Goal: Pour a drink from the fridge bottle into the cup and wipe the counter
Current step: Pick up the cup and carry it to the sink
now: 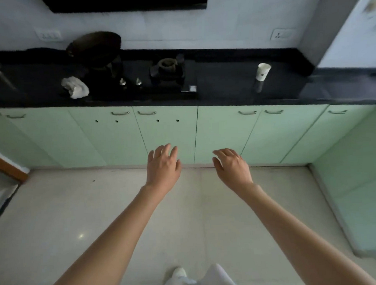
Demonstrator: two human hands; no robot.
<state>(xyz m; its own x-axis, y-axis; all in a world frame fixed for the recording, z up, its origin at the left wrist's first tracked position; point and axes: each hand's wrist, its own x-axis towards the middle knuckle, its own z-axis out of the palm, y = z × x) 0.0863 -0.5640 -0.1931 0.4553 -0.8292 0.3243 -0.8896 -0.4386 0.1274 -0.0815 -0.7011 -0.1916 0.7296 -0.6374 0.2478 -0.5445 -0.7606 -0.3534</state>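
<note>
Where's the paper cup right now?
In the head view, the paper cup stands upright on the right part of the black counter, right of the gas stove and far from the white cloth.

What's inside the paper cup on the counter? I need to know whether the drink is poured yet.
The paper cup stands upright on the black counter, its open mouth tilted away. Only the rim and outer wall show; its inside is hidden, so any drink cannot be seen.
</note>
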